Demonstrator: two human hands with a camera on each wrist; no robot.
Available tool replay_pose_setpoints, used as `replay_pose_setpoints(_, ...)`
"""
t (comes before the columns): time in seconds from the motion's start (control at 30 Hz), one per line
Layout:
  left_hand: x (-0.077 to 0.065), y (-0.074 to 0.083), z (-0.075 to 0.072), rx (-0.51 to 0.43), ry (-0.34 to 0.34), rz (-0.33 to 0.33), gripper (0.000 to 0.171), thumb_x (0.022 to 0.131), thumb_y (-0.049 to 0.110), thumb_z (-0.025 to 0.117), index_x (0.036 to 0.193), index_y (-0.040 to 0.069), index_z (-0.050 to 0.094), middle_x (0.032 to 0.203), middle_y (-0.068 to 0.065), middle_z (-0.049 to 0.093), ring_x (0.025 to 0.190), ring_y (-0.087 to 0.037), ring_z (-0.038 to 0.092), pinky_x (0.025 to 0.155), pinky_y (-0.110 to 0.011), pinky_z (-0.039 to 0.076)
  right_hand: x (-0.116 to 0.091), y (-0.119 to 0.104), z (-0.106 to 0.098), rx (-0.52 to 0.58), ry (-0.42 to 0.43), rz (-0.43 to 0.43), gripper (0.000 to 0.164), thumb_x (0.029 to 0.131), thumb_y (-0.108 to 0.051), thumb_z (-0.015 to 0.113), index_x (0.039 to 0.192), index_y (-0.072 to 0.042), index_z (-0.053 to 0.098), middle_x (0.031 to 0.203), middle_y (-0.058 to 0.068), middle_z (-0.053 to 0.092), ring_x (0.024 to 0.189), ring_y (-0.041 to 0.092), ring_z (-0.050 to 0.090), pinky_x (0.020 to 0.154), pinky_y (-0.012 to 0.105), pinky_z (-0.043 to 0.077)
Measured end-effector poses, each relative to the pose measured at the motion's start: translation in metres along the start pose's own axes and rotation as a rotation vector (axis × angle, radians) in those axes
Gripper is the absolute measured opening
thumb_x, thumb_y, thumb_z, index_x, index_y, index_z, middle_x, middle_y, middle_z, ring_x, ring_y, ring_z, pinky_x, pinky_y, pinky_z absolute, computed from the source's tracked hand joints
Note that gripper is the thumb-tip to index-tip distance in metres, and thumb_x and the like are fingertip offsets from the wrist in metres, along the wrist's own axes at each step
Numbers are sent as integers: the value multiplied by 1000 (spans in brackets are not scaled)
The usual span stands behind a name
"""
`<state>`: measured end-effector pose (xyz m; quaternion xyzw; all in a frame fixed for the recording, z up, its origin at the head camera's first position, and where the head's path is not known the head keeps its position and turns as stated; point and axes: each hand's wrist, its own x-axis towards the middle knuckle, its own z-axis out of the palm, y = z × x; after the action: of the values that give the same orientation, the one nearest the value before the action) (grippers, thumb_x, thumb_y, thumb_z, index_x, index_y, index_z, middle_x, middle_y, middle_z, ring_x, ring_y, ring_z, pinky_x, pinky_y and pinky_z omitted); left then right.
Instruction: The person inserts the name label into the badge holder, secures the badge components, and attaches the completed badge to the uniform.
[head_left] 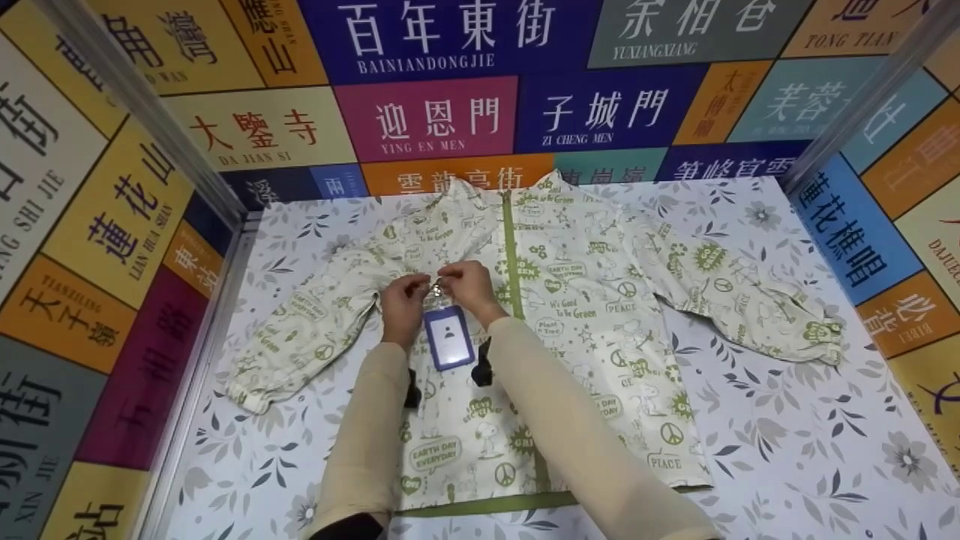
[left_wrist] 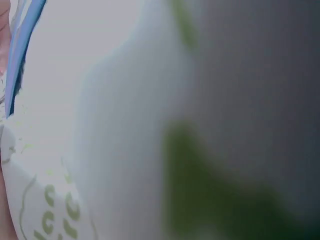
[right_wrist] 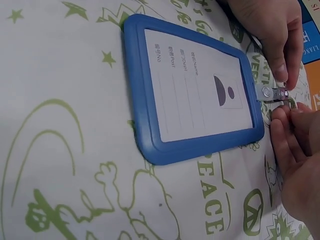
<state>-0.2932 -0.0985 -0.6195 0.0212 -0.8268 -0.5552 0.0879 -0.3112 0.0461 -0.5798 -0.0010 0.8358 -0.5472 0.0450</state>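
Note:
A cream jacket with green print point(head_left: 570, 352) lies spread out with its sleeves to either side. On it, left of the green front strip point(head_left: 511, 255), rests a blue-framed badge holder point(head_left: 450, 337) with a white card inside. My left hand point(head_left: 405, 304) pinches the badge's metal clip point(right_wrist: 275, 94) between thumb and finger. From the other side my right hand point(head_left: 469, 289) holds the clip's end with curled fingertips, beside a small bit of green. Blurred fabric fills most of the left wrist view, with the holder's blue edge point(left_wrist: 22, 55) at its left.
The jacket lies on a white table point(head_left: 787, 435) printed with grey leaves and flowers. Colourful panels with street names point(head_left: 427, 116) rise at the back and both sides. Metal frame posts point(head_left: 184, 405) edge the left side. Dark straps point(head_left: 484, 367) sit at both wrists.

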Motion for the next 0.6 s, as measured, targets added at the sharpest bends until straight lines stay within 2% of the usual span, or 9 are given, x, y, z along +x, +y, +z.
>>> replay_pose_setpoints(0.13, 1, 5, 1, 2, 40, -37, 15, 94, 8, 66, 106, 6, 75, 97, -13, 73, 85, -21, 64, 76, -30, 51, 1, 0, -1, -25, -23, -31, 20, 91, -3, 66, 109, -1, 75, 109, 15, 75, 98, 26, 70, 84, 25, 56)
replay_pose_setpoints(0.23, 3, 8, 1, 31, 69, -26, 14, 94, 8, 65, 104, 5, 75, 95, -14, 73, 83, -22, 65, 73, -30, 51, 2, -1, -2, -15, -49, -30, 22, 91, -1, 65, 111, 0, 74, 112, 17, 74, 101, 29, 70, 86, 29, 57)
replay_pose_setpoints(0.4, 4, 9, 3, 63, 108, 8, 10, 93, 6, 66, 99, 3, 74, 90, -15, 74, 80, -26, 68, 72, -32, 52, 3, -2, -3, -78, -56, -15, 21, 90, -2, 65, 109, -1, 75, 113, 15, 74, 104, 28, 69, 90, 31, 56)
replay_pose_setpoints(0.6, 3, 8, 5, 43, 99, -7, 9, 93, 3, 65, 97, 3, 73, 91, -15, 74, 81, -24, 68, 72, -29, 52, 2, -2, -5, -134, -49, -35, 20, 90, -3, 65, 106, -1, 76, 112, 15, 75, 109, 29, 68, 100, 36, 53)
